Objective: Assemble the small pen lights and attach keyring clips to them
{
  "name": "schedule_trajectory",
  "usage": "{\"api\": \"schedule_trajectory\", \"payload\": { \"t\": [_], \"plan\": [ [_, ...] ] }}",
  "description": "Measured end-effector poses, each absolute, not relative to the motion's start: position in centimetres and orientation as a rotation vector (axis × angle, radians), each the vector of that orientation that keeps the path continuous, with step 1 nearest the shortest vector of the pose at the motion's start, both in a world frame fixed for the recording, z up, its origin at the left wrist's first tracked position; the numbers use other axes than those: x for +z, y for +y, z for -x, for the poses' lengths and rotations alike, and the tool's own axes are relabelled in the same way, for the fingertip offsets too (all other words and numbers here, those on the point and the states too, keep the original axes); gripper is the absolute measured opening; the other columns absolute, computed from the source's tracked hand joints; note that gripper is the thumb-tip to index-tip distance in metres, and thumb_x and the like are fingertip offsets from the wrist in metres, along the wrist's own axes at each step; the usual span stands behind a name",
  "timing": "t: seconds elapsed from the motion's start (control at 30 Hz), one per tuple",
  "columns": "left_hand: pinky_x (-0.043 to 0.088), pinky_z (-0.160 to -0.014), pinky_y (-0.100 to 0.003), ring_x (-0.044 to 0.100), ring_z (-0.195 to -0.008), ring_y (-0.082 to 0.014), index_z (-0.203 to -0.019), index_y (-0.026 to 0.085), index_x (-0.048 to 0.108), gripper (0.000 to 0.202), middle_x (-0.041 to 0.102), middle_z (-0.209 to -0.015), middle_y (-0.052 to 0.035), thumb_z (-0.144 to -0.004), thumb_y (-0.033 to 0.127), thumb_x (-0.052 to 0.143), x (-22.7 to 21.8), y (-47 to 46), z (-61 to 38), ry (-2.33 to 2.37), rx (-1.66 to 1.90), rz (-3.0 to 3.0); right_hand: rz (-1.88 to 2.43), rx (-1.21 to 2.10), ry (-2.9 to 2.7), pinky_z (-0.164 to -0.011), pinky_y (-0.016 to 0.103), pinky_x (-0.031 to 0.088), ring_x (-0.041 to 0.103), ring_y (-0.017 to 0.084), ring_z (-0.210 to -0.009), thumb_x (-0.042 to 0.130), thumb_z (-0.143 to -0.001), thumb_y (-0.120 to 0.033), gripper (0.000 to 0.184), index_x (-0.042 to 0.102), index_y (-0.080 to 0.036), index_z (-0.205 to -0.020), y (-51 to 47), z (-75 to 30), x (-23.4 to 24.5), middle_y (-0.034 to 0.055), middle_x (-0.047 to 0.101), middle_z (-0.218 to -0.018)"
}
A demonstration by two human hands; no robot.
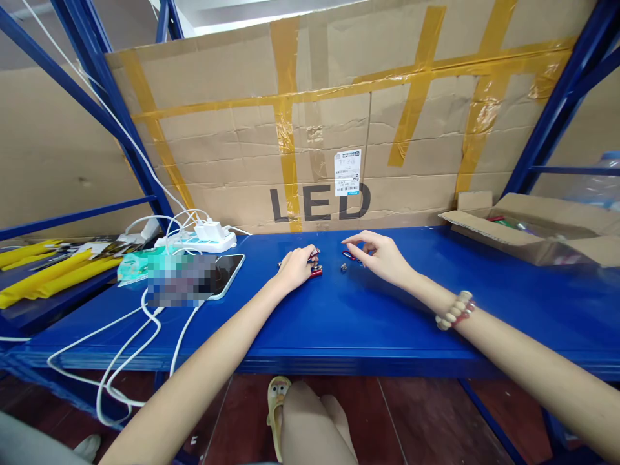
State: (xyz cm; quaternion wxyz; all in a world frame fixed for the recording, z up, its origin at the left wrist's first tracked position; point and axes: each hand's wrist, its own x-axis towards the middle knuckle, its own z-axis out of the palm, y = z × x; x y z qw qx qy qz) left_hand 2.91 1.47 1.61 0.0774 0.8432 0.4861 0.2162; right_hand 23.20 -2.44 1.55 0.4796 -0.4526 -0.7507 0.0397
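My left hand (294,268) rests low over the blue shelf top (271,329), its fingers curled round a small shiny red and silver piece (314,252). Just beneath those fingertips lies a short red cylinder (316,274), with other tiny metal bits partly hidden by the hand. To the right, my right hand (378,255) hovers with thumb and fingers apart, and nothing shows between them. Below its fingers are small glossy red and dark blue pieces (349,255), partly covered. Between both hands, a small silver metal part (343,267) sits on the blue surface.
Left of my hands lie a phone (227,276), white cables (157,323) and a white power strip (217,243). An open cardboard box (518,242) holding small items stands at right. Large taped cardboard (217,148) backs the shelf. Yellow-wrapped items (62,274) lie far left.
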Motion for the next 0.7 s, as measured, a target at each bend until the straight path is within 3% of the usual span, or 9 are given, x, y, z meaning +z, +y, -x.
{"api": "schedule_trajectory", "payload": {
  "t": [0.33, 0.7],
  "plan": [
    [0.043, -0.075, -0.027, 0.060, -0.095, -0.0199, -0.083, 0.021, 0.049, 0.013, 0.066, -0.095, -0.0019, -0.074, 0.012, 0.053, 2.03, 1.18, -2.93, 1.484, 0.607, -2.572, 1.102, 0.093, -1.835, -0.052, 0.025, 0.044, 0.052, 0.009, -0.052, 0.052, -0.082, -0.039, 0.026, 0.067, -0.019, -0.090, -2.32, -23.30, 1.39, 0.0045, 0.064, -0.085],
    [0.043, -0.082, -0.030, 0.059, -0.099, -0.0202, -0.078, 0.019, 0.047, 0.018, 0.068, -0.099, -0.0005, -0.069, 0.006, 0.054, 2.06, 1.81, -2.41, 1.308, 0.642, -2.508, 1.108, 0.095, -1.836, -0.052, 0.026, 0.044, 0.051, 0.009, -0.051, 0.053, -0.082, -0.038, 0.025, 0.067, -0.019, -0.090, -2.29, -23.32, 1.45, 0.0043, 0.064, -0.084]
  ]
}}
